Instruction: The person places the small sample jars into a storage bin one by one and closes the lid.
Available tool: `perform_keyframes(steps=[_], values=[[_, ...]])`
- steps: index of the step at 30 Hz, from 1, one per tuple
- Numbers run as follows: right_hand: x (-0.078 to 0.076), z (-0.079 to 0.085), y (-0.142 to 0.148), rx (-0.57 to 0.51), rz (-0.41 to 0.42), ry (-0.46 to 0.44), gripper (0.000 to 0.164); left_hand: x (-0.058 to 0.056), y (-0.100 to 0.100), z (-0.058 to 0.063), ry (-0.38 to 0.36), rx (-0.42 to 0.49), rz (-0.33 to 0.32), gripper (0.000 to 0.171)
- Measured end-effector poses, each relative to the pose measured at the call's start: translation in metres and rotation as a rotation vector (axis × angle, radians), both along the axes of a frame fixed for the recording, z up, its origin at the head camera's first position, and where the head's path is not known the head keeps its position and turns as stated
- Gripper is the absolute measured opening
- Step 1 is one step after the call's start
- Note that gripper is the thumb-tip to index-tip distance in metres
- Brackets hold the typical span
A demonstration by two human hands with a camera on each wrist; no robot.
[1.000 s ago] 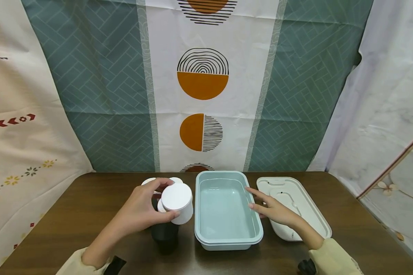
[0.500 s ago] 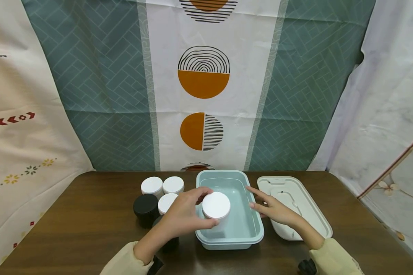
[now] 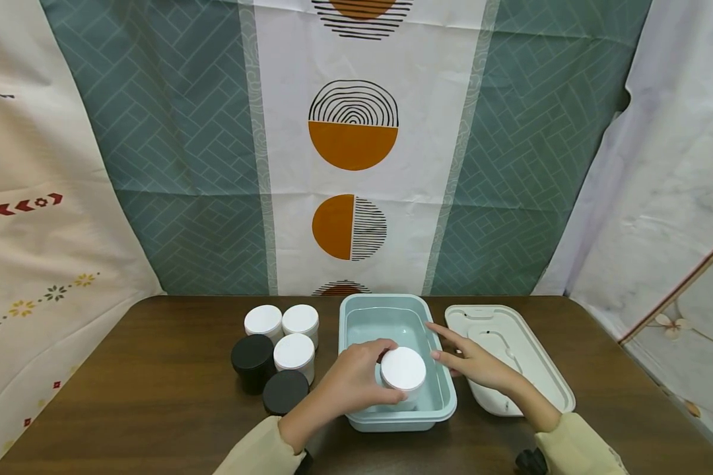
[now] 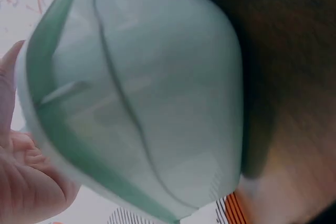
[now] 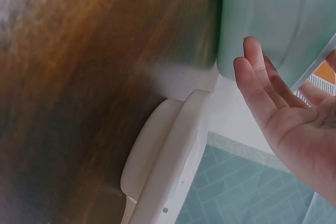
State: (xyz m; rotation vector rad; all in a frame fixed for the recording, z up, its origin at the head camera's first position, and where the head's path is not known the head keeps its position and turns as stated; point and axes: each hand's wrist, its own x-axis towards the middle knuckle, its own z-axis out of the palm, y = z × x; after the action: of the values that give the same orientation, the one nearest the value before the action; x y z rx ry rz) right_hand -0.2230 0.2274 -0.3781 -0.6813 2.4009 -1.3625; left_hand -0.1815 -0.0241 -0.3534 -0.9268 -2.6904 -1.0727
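Observation:
My left hand [image 3: 361, 375] grips a white-lidded jar [image 3: 404, 369] between thumb and fingers, inside the near right part of a pale blue-green bin [image 3: 371, 323]. In the left wrist view the bin's outer wall [image 4: 173, 77] fills the middle, and the jar is hidden behind it. At the bin's right rim, my right hand [image 3: 472, 359] lies with fingers extended, index fingertip over the edge. The right wrist view shows its fingers [image 5: 257, 82] along the bin's outside wall [image 5: 262, 19], fairly straight.
Left of the bin stand several jars: white-lidded ones such as the front white jar [image 3: 294, 353], a black jar [image 3: 253, 361] and another black jar [image 3: 285, 391]. A white lid-like tray [image 3: 493, 336] lies right of the bin on the brown table [image 3: 172, 376]. A patterned curtain [image 3: 356, 198] hangs behind.
My left hand has carried the white-lidded jar rightward from beside the other jars, over the bin's left rim and down into the bin. The right hand has stayed at the rim.

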Motion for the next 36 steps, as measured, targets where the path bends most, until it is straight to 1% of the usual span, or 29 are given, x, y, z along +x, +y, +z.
perform_keyframes(steps=[4,7,12,17,23,29,31,34,36], values=[[0.000,0.000,0.000,0.004,0.004,0.006,0.061,-0.003,0.009,-0.005,-0.011,-0.045,-0.011,0.056],[0.000,-0.001,0.000,0.001,0.010,0.004,0.060,-0.004,0.014,-0.008,-0.005,-0.074,-0.024,0.056],[0.000,-0.002,-0.001,-0.003,0.019,-0.004,0.060,-0.006,0.019,-0.011,-0.002,-0.097,-0.050,0.055],[-0.001,-0.001,-0.001,-0.002,0.020,-0.003,0.060,-0.007,0.022,-0.012,-0.023,-0.129,-0.065,0.057],[-0.002,-0.002,-0.001,0.007,0.009,0.009,0.060,-0.007,0.022,-0.011,-0.050,-0.143,-0.072,0.060],[-0.003,-0.001,0.000,-0.002,0.017,0.020,0.060,-0.005,0.015,-0.004,-0.132,-0.167,-0.120,0.061],[-0.003,0.000,0.000,0.004,0.023,0.032,0.060,-0.004,0.010,0.000,-0.142,-0.168,-0.126,0.062],[-0.003,0.002,0.001,0.021,0.034,0.058,0.060,-0.001,-0.002,0.007,-0.146,-0.163,-0.107,0.064],[-0.003,0.003,0.001,0.031,0.028,0.062,0.060,0.002,-0.015,0.013,-0.136,-0.141,-0.093,0.063]])
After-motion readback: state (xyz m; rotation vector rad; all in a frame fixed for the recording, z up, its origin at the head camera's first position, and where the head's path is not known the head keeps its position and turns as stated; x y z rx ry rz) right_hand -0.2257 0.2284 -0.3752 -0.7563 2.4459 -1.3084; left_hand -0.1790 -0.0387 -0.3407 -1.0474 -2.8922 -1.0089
